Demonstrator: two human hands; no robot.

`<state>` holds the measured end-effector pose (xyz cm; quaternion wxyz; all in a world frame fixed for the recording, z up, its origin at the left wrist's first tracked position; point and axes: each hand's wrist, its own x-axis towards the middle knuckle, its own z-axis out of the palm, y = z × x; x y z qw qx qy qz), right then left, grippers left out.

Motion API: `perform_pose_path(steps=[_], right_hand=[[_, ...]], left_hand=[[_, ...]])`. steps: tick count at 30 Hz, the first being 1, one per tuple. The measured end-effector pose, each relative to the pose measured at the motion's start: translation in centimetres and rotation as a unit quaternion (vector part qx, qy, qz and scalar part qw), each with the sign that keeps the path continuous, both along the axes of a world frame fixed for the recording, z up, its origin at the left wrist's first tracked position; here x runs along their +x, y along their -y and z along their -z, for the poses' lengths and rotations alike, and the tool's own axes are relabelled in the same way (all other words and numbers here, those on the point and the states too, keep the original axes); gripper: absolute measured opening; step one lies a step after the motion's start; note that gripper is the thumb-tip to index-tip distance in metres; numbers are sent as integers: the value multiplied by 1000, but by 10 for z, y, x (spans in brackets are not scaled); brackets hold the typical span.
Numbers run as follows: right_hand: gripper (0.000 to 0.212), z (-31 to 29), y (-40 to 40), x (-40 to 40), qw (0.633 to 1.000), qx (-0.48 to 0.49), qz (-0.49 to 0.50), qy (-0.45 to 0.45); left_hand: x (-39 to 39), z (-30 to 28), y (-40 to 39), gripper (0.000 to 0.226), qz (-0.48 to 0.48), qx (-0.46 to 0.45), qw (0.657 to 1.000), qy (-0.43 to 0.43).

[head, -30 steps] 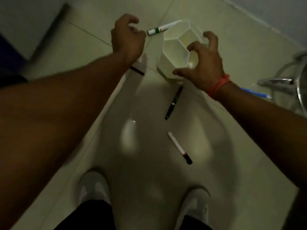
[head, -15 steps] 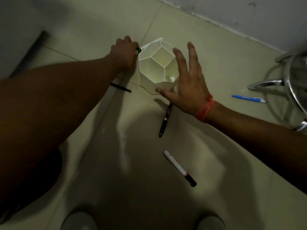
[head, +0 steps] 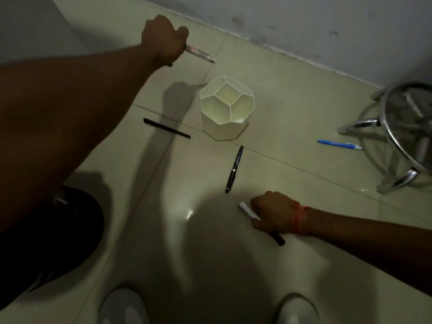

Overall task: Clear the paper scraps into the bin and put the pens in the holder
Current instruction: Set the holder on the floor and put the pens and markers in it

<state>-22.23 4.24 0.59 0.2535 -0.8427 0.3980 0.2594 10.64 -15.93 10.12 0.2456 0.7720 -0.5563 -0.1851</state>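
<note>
On the tiled floor (head: 292, 118) by the wall stands our white holder (head: 225, 108), its compartments bare. Beyond the holder, our left hand (head: 163, 40) grips a white marker (head: 199, 53), fingers clenched round it. Nearer than the holder, our right hand (head: 273, 212) grasps a second marker (head: 245, 210) on the floor. Two black pens (head: 167, 128) and a blue pen (head: 339, 144) lie around the holder.
</note>
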Motion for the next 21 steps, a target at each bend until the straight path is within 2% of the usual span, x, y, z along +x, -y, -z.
perform_pose_path(steps=[2, 4, 8, 9, 11, 14, 18, 21], right_hand=[[28, -10, 21, 8, 996, -18, 75, 41], [28, -26, 51, 10, 976, -76, 171, 110], [26, -76, 115, 3, 869, -184, 384, 250], [25, -86, 130, 2, 845, -201, 416, 270], [25, -100, 154, 2, 823, -243, 427, 284], [24, -110, 171, 12, 823, -244, 415, 303], [25, -107, 177, 37, 860, -246, 341, 289], [27, -106, 179, 50, 865, -252, 330, 284]], left_hand=[[1, -16, -11, 40, -24, -47, 998, -23], [1, -28, -25, 38, -22, -87, 996, -15], [-10, -45, -58, 45, 46, -104, 994, 6], [-14, -46, -67, 44, 75, -90, 993, 21], [-24, -44, -81, 41, 126, -51, 990, 43], [-41, -34, -92, 41, 162, -19, 983, 89], [-47, -26, -89, 39, 164, -22, 981, 100], [-48, -29, -82, 41, 141, -52, 985, 86]])
